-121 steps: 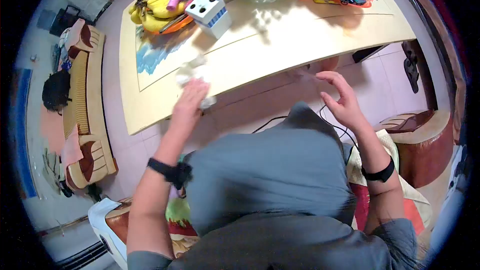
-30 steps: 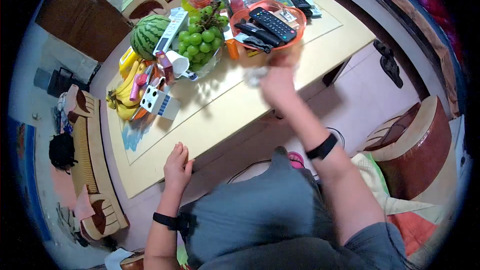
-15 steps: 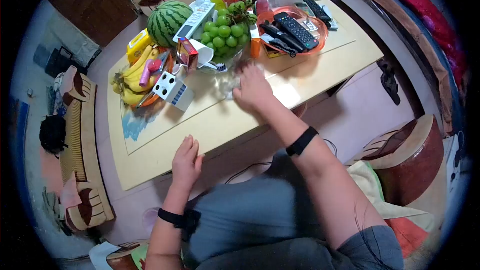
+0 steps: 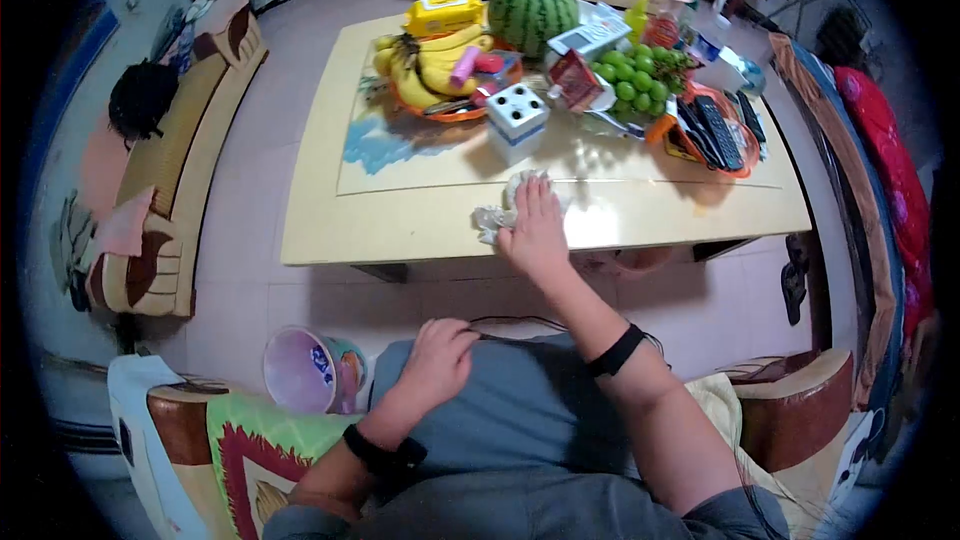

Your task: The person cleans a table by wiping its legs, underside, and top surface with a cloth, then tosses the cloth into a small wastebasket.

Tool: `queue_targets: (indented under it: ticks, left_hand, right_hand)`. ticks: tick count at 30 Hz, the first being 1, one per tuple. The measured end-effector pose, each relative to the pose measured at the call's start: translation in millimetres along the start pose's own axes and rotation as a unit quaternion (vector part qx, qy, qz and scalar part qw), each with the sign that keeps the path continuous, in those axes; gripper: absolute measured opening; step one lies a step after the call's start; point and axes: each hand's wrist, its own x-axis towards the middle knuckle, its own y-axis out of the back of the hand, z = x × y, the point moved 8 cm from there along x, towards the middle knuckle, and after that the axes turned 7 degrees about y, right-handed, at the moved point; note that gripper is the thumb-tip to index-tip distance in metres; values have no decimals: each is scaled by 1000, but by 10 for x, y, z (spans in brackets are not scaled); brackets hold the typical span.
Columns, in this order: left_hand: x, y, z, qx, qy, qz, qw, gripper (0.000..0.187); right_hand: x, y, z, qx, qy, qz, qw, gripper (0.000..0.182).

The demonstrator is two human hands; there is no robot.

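Note:
My right hand (image 4: 537,229) is on the near part of the table, its fingers pressing a crumpled white tissue (image 4: 493,220) against the tabletop (image 4: 405,230). Part of the tissue is hidden under the fingers. Over my lap, away from the table edge, is my left hand (image 4: 437,358), its fingers loosely bent, with nothing in it. Beyond the tissue stands a white holder with dark round holes in its top (image 4: 518,145). Near that holder are a small dark red box (image 4: 577,80) and green grapes (image 4: 640,80).
Bananas (image 4: 440,70) fill an orange basket at the table's left, with a yellow wipes pack (image 4: 443,13) behind. A watermelon (image 4: 533,12) stands at the back. Remotes (image 4: 718,130) lie in an orange basket on the right. A bin (image 4: 300,370) stands on the floor at left.
My right hand has come back toward the table's near edge with the tissue. My left hand has drawn back from the table edge to my lap. The view has also shifted.

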Motion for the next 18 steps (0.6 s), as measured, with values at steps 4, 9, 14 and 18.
queue_targets:
  ticks: [4, 9, 14, 18]
  left_hand:
    - [-556, 294, -488, 144, 88, 94, 981, 26]
    - [-661, 119, -1022, 98, 173, -20, 980, 35]
    - [-750, 331, -1109, 61, 186, 80, 977, 32]
    - [-795, 389, -1152, 5, 177, 128, 976, 24]
  right_hand:
    - [379, -238, -1117, 158, 79, -3, 984, 61]
    - [301, -321, -3284, 374, 319, -276, 826, 37]
    - [476, -13, -3103, 536, 250, -82, 802, 41]
    - [847, 234, -1334, 475, -43, 127, 870, 41]
